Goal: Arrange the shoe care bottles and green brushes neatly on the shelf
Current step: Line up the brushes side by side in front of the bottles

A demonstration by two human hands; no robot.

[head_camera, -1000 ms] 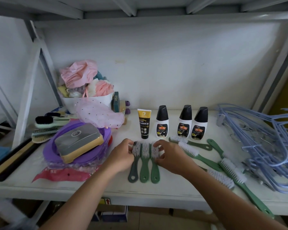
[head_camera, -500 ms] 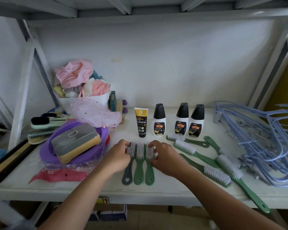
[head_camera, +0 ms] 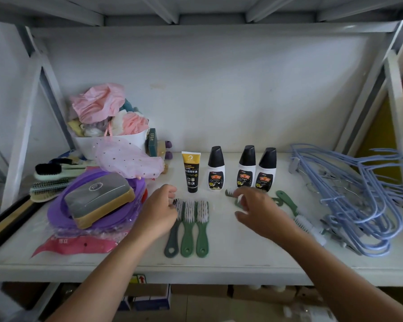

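Three green plastic white-bristled brushes (head_camera: 189, 225) parallel, side by side, bristles up, handles frontward. Black-yellow tube (head_camera: 191, 173) and three black-capped white bottles (head_camera: 245, 170) upright behind.

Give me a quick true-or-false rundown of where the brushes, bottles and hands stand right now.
1. Three green brushes lie side by side, handles toward the front edge of the shelf. True.
2. Three white bottles stand upright to the right of the tube. True.
3. The right hand grips a white bottle. False: it reaches, fingers spread, over the loose brushes in front of them.
4. The blue hangers lie at the left end. False: the right end.
5. The left hand touches the leftmost brush of the row. True.
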